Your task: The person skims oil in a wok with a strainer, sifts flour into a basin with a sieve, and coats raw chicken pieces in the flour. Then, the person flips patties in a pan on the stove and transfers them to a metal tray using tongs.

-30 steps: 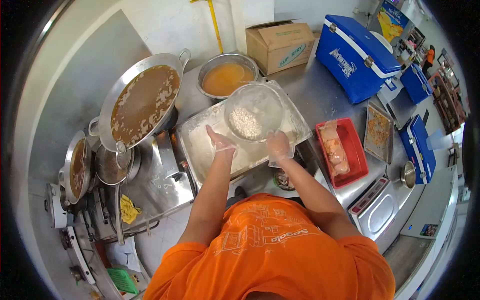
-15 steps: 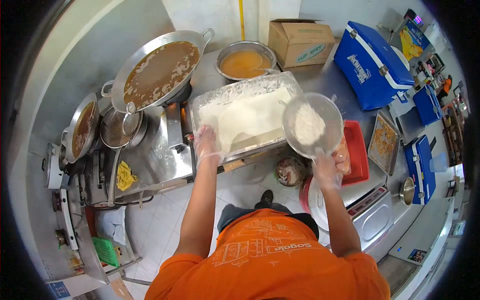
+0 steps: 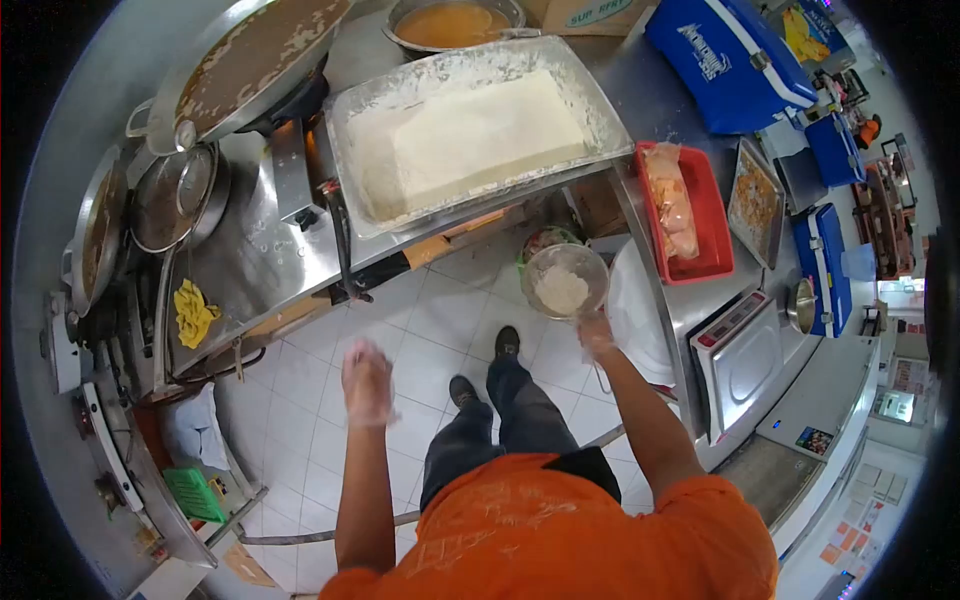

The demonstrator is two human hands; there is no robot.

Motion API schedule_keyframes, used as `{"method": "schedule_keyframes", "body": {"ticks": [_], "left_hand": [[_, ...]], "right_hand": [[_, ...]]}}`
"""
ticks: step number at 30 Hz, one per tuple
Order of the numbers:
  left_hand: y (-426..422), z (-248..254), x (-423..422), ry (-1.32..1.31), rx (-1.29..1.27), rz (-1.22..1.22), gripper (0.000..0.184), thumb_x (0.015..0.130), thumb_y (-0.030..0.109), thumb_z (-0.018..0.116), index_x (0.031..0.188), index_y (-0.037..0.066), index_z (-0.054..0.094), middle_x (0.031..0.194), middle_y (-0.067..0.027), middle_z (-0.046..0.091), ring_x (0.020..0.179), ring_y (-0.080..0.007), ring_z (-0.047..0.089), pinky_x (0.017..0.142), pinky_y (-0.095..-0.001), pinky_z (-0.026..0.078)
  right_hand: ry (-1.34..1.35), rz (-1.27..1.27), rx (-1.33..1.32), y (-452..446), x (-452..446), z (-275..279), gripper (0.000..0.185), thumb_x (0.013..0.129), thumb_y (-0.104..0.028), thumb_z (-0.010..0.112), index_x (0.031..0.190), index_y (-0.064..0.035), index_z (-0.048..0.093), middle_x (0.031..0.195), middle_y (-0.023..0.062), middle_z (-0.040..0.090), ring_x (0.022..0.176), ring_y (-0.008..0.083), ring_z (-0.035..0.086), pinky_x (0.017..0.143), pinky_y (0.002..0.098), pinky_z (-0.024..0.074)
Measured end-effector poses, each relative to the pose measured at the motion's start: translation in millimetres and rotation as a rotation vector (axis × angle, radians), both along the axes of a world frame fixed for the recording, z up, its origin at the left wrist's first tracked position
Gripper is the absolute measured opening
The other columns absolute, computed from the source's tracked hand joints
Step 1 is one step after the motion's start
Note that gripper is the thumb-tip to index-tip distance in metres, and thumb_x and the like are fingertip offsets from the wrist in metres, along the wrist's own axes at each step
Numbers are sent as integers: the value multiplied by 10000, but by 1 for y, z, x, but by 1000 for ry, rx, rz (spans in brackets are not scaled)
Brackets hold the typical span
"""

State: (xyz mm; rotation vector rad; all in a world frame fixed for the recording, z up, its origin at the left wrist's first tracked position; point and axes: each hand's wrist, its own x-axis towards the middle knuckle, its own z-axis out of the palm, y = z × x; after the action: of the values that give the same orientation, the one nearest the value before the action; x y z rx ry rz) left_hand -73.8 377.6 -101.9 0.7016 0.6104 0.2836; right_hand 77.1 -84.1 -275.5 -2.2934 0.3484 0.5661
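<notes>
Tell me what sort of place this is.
Probably a commercial kitchen: a large wok of brown liquid, a wide tray of white powder and a weighing scale are in view.

the cardboard box (image 3: pixel 555 17) reads "sup rfry" in a green oval; the blue cooler's (image 3: pixel 727 80) white lettering is unclear.

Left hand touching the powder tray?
Apart. The head view shows floor tiles between the left hand and the powder tray.

Left grip (image 3: pixel 367 385) curled — right grip (image 3: pixel 597 336) closed, arm (image 3: pixel 647 410) extended.
</notes>
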Motion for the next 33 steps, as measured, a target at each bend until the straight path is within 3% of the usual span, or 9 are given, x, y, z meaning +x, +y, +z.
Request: {"method": "schedule_keyframes", "body": {"ticks": [4, 6, 8, 16, 22, 25, 28, 31, 33], "left_hand": [[33, -95, -147, 70, -395, -130, 155, 888, 21, 558, 1016, 104, 524, 786, 18, 499, 724, -88, 503, 626, -262, 435], [14, -108, -209, 564, 221, -47, 194, 871, 1, 568, 1035, 97, 528, 742, 23, 485, 677, -78, 489, 568, -238, 418], [-8, -60, -213, 776, 154, 52, 227, 849, 10, 599, 1046, 96, 528, 731, 29, 483, 618, -69, 467, 511, -217, 393], [-23, -85, -347, 1184, 240, -61, 382, 810, 60, 632, 1169, 46, 503, 752, 8, 503, 601, -81, 471, 502, -216, 392], [-30, -104, -342, 1060, 271, -117, 363, 814, 49, 665, 1146, 107, 532, 863, -5, 594, 706, -84, 532, 555, -240, 423], [-38, -105, -325, 878, 672, -304, 359, 810, 52, 679, 1138, 109, 544, 878, 3, 601, 726, -91, 545, 571, -242, 421], [-43, -88, -286, 974, 252, -124, 347, 809, 41, 684, 1124, 115, 559, 884, 15, 605, 715, -91, 547, 577, -228, 419], [-48, -80, -273, 961, 243, -119, 338, 803, 28, 685, 1108, 119, 572, 880, 6, 609, 696, -95, 545, 568, -229, 423], [-53, -76, -271, 994, 290, -128, 336, 802, 24, 683, 1108, 106, 570, 869, -4, 607, 682, -100, 546, 559, -234, 427]], "right_hand": [[-545, 566, -875, -4, 33, -136, 249, 913, -305, 531, 797, -94, 597, 723, 37, 604, 685, 187, 598, 607, 338, 491], [-374, 380, -807, 12, 48, -158, 235, 910, -287, 531, 808, -86, 597, 729, 47, 602, 686, 198, 595, 612, 340, 489], [-267, 262, -790, 26, 60, -179, 221, 906, -270, 532, 818, -78, 597, 735, 56, 600, 687, 209, 591, 616, 342, 488], [-169, 95, -854, 47, 68, -207, 171, 892, -200, 535, 858, -45, 598, 760, 95, 594, 691, 252, 578, 633, 350, 481], [-347, 54, -903, 36, 35, -199, 142, 881, -148, 537, 888, -20, 598, 778, 124, 588, 694, 285, 568, 645, 356, 477], [-641, -38, -681, 23, 18, -204, 134, 877, -126, 534, 897, -6, 591, 799, 136, 585, 720, 297, 566, 659, 359, 473], [-839, -245, -210, 20, 25, -191, 122, 872, -108, 525, 894, 3, 570, 846, 140, 576, 792, 296, 571, 687, 361, 470], [-867, -546, 242, 22, 68, -122, 100, 858, -86, 523, 892, 1, 557, 882, 143, 565, 853, 292, 576, 719, 367, 468], [-961, -500, 110, 12, 102, -104, 110, 857, -85, 525, 906, 6, 561, 896, 155, 570, 878, 299, 577, 746, 389, 467]]}}
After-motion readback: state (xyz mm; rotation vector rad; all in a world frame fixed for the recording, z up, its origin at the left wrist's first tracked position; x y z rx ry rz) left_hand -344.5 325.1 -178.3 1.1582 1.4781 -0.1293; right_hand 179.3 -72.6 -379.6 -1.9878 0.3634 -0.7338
